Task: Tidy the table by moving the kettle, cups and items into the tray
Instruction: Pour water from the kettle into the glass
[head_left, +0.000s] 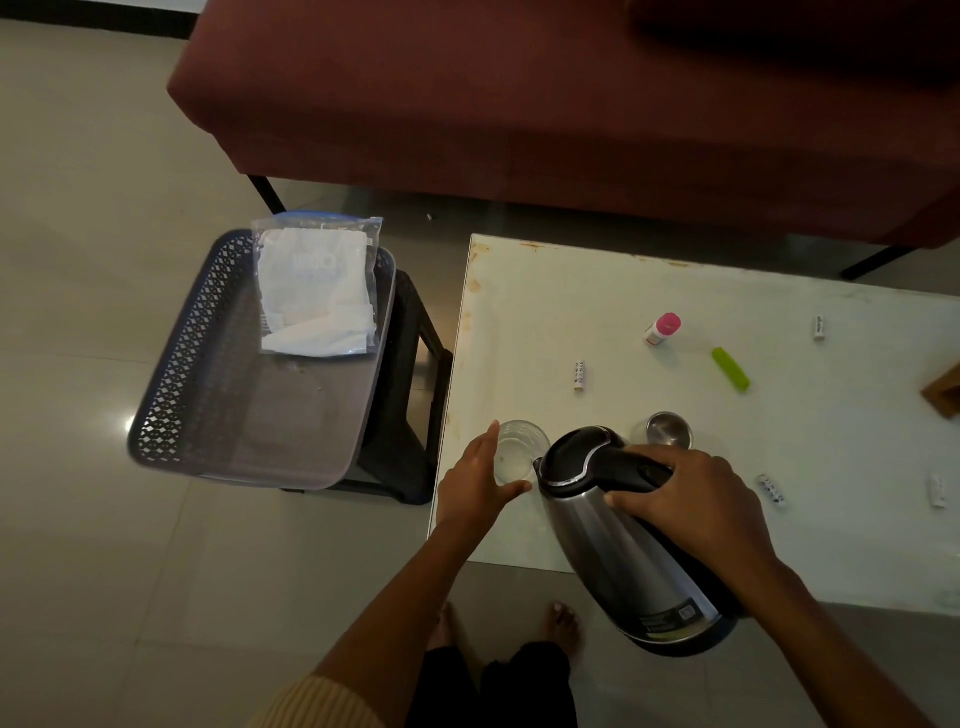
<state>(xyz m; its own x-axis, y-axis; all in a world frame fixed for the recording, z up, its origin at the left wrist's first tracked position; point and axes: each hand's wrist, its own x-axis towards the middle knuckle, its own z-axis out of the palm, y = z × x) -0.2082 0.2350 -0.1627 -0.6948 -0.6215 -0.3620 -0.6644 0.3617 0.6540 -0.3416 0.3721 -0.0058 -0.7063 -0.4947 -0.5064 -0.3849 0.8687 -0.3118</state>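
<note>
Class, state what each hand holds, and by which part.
The right hand grips the kettle by its black handle. The left hand is open beside the glass, holding nothing.

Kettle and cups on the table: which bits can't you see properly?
Head view only.
Much of the handle of the kettle: covered by the right hand gripping it.
Near side of the glass cup: behind the left hand.
Base of the steel cup: behind the kettle's handle.
Print on the battery: too small.
The wooden thing: cut off by the right edge.
</note>
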